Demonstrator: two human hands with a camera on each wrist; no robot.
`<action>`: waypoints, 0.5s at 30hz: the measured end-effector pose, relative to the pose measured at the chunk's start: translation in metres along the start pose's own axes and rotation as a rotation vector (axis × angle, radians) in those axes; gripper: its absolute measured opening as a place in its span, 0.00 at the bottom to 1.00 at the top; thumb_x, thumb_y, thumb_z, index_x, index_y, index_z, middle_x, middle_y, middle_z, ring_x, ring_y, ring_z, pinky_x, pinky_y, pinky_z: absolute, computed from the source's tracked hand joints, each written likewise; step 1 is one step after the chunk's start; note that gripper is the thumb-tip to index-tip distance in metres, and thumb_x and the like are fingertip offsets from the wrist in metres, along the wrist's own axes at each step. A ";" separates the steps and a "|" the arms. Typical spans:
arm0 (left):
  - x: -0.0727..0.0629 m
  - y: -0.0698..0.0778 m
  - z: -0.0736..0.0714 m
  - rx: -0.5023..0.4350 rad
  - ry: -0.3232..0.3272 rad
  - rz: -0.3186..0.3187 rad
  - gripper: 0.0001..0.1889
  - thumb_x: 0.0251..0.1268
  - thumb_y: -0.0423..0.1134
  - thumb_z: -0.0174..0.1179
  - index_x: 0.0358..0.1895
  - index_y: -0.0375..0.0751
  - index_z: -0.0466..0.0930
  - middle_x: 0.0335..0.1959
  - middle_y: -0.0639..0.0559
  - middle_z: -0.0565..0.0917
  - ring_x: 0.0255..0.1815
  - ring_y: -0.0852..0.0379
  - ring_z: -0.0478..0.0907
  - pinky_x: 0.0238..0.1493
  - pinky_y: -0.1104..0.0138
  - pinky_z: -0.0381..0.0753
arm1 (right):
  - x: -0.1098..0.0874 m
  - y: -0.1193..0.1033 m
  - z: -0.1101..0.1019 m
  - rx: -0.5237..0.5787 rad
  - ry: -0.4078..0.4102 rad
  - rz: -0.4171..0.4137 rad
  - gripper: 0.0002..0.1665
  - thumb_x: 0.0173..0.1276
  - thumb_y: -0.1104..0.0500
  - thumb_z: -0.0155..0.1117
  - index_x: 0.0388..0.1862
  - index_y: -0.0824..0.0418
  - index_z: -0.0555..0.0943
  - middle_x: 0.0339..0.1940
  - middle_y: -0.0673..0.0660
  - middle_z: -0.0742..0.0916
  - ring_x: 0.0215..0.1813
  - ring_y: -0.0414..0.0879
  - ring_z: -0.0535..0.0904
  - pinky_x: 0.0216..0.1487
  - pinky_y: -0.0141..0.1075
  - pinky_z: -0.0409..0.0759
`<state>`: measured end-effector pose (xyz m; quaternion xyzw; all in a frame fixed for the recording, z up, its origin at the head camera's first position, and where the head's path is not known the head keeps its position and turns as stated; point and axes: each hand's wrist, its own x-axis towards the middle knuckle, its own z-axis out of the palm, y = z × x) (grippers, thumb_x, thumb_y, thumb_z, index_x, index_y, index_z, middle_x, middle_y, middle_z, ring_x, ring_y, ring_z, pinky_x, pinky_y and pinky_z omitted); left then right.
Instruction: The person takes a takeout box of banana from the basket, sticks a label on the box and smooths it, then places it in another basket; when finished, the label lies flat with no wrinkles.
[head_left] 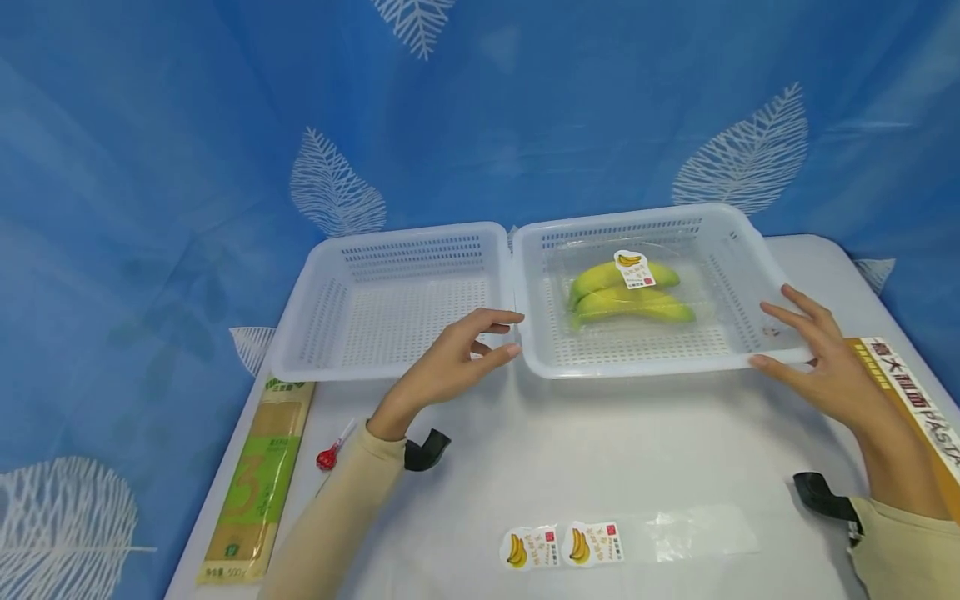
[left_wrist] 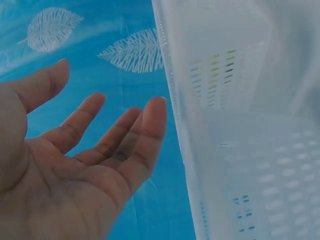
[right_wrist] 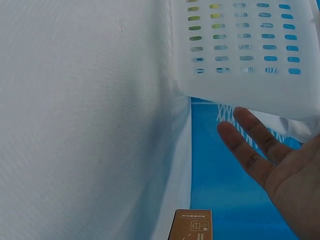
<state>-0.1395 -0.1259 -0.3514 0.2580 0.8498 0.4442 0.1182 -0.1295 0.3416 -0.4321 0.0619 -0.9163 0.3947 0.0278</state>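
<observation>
Two bananas (head_left: 633, 302) in a clear wrapper, with a banana-printed sticker (head_left: 633, 269) on top, lie in the right white plastic basket (head_left: 622, 367). My left hand (head_left: 453, 358) hovers at the near corner where the two baskets meet, its fingers loosely bent with nothing held. In the left wrist view, that hand's fingertips (left_wrist: 156, 107) come close to the basket's side wall. My right hand (head_left: 817, 367) is spread at the near right corner of the same basket, fingertips right at its rim. The right wrist view has two extended fingers (right_wrist: 250, 150) by the slotted wall.
A second white basket (head_left: 300, 367) stands to the left. A green-labelled noodle pack (head_left: 258, 483) and a red lollipop (head_left: 327, 458) lie at the left. Two banana stickers on a clear strip (head_left: 701, 535) lie in front. A pasta box (head_left: 911, 400) sits at the right edge beside my right forearm.
</observation>
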 end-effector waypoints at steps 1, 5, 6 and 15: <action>-0.002 0.000 0.001 0.007 0.007 0.014 0.23 0.73 0.43 0.57 0.68 0.42 0.71 0.65 0.48 0.75 0.65 0.48 0.73 0.57 0.60 0.79 | -0.001 0.001 -0.001 -0.003 0.006 0.000 0.48 0.63 0.61 0.71 0.78 0.55 0.58 0.83 0.49 0.45 0.81 0.63 0.35 0.62 0.79 0.43; -0.015 0.001 0.003 0.031 0.039 0.067 0.23 0.72 0.42 0.57 0.67 0.40 0.72 0.62 0.45 0.76 0.63 0.49 0.74 0.54 0.62 0.81 | -0.003 0.005 -0.003 -0.006 0.021 -0.004 0.48 0.63 0.62 0.71 0.78 0.56 0.58 0.83 0.47 0.45 0.81 0.62 0.35 0.63 0.78 0.42; -0.019 0.001 0.003 0.039 0.048 0.079 0.23 0.72 0.42 0.58 0.67 0.40 0.72 0.62 0.45 0.77 0.63 0.49 0.75 0.54 0.63 0.81 | -0.004 0.005 -0.003 -0.011 0.020 -0.007 0.48 0.63 0.62 0.71 0.78 0.57 0.58 0.83 0.47 0.45 0.81 0.62 0.35 0.63 0.78 0.41; -0.075 0.006 -0.003 0.194 0.177 0.062 0.23 0.70 0.42 0.60 0.67 0.50 0.71 0.63 0.53 0.76 0.61 0.56 0.74 0.55 0.56 0.80 | -0.009 0.001 -0.005 -0.141 0.051 -0.009 0.50 0.63 0.56 0.70 0.79 0.57 0.54 0.82 0.58 0.42 0.78 0.73 0.37 0.62 0.79 0.38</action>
